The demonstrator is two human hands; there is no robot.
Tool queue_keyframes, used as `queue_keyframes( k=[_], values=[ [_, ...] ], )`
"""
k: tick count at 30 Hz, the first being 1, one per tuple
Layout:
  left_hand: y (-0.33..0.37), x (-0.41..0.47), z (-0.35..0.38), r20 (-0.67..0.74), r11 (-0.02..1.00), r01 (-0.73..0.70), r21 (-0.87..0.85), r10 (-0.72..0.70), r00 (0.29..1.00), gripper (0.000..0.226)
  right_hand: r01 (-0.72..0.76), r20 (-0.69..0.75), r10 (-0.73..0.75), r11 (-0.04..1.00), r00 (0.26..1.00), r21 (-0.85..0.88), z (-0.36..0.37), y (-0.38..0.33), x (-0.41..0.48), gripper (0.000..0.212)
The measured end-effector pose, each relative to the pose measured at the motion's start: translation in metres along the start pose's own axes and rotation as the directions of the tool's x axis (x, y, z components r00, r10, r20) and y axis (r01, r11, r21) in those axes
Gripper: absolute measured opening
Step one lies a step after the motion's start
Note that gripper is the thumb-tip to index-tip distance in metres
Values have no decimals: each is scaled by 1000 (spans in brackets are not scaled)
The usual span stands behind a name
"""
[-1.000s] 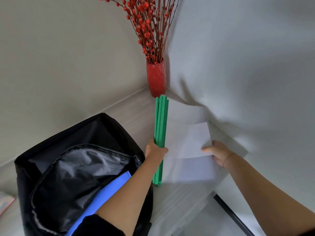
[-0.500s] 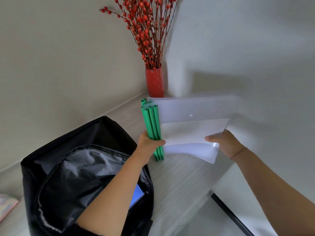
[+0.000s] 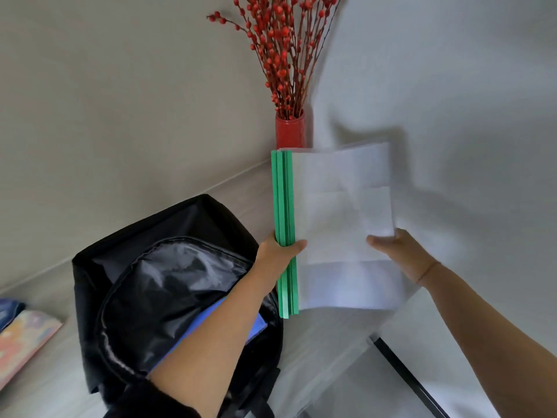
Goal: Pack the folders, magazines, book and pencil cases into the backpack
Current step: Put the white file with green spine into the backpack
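folders: a stack with green spines and clear, milky covers is being held upright in the air, above the table and just right of the backpack's open mouth; the spines are facing left and the covers are fanning out to the right, blurred.
left hand: is gripping the green spines a little below their middle; the thumb is lying across the front of the stack, while the other fingers are curling round behind and are hidden.
right hand: is pinching the right edge of the covers, thumb pressing on the front; the fingers are going behind the sheets, so i cannot tell whether they are spreading or lying together.
backpack: black, is lying on the table with its main compartment gaping open and grey lining showing; the left forearm is crossing over its right side.
blue folder: is sitting inside the backpack, one corner showing under the left forearm.
magazine: pastel cover, is lying flat at the left edge, apart from the backpack.
dark blue item: is peeking in just behind the magazine; too little is showing to name it.
table: pale wood grain, is carrying the backpack and magazine.
red vase: is standing in the wall corner behind the folders, red-berry branches rising from it.
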State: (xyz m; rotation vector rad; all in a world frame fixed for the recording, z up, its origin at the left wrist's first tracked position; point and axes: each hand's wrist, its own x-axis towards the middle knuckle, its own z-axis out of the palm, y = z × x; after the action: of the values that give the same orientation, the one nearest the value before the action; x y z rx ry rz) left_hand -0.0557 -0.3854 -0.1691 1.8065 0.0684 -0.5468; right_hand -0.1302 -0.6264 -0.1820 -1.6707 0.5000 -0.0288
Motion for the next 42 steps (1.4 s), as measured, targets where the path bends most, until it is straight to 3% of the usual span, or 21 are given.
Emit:
queue_keyframes(
  k=[3,5,7,10,13,14,15,17,19,20,21,22,23,24,25,26,30,34,38,39,42],
  values=[
    [-13,-18,-31,26,996,60,-63,-59,998,42,-79,115,73,996,991,45,17,-5,-12,11],
    [-23,-34,-52,32,993,96,-75,-94,995,51,-125,192,111,990,975,63,35,-7,-23,28],
    [-31,-54,-71,33,988,123,-92,-120,992,48,-173,258,146,981,955,88,53,-8,-37,38],
    [-49,-89,-102,42,981,149,-127,-144,989,46,-230,367,159,960,917,160,80,-8,-67,33],
    [-81,-125,-128,79,976,171,-138,-161,984,36,-245,447,176,964,877,103,106,1,-97,78],
    [-90,-135,-134,81,973,174,-151,-163,983,37,-248,463,185,966,867,78,114,5,-105,82],
    [-97,-143,-141,69,969,174,-175,-164,984,42,-246,469,191,967,862,58,122,10,-112,77],
    [-107,-150,-155,-10,971,162,-174,-166,986,53,-282,449,232,958,863,47,137,15,-126,48],
    [-116,-150,-173,-151,989,144,22,-139,979,59,-318,427,280,948,860,19,147,22,-139,31],
    [-122,-147,-182,-201,979,94,183,-56,978,58,-328,425,301,945,854,-10,149,25,-144,31],
    [-128,-142,-193,-193,914,22,406,62,979,55,-334,428,317,942,846,-38,150,29,-149,32],
    [-135,-136,-203,-134,747,-48,663,182,974,50,-340,433,332,938,838,-61,150,33,-154,35],
    [-143,-127,-212,-39,507,-94,857,245,969,46,-351,436,348,933,830,-76,149,38,-159,38],
    [-147,-122,-220,45,284,-116,952,244,969,55,-369,433,368,925,823,-84,147,42,-163,41],
    [-151,-118,-226,86,138,-117,984,209,974,67,-393,428,390,915,815,-86,145,45,-166,41],
    [-152,-115,-230,103,66,-118,991,188,977,72,-419,430,411,904,804,-80,143,48,-169,38],
    [-148,-108,-229,102,-36,-98,995,129,986,90,-489,473,473,867,744,-98,139,52,-176,38],
    [-147,-95,-219,27,-138,2,990,202,979,79,-499,506,503,852,701,-155,135,52,-178,43],
    [-143,-83,-211,8,-200,31,979,190,982,82,-520,519,522,838,677,-165,131,52,-176,47],
    [-140,-78,-211,4,-206,33,978,176,984,78,-524,527,525,835,668,-169,132,51,-175,47],
    [-122,-72,-216,47,-182,-10,983,198,979,40,-543,552,540,821,635,-179,136,48,-175,45]
  ],
)
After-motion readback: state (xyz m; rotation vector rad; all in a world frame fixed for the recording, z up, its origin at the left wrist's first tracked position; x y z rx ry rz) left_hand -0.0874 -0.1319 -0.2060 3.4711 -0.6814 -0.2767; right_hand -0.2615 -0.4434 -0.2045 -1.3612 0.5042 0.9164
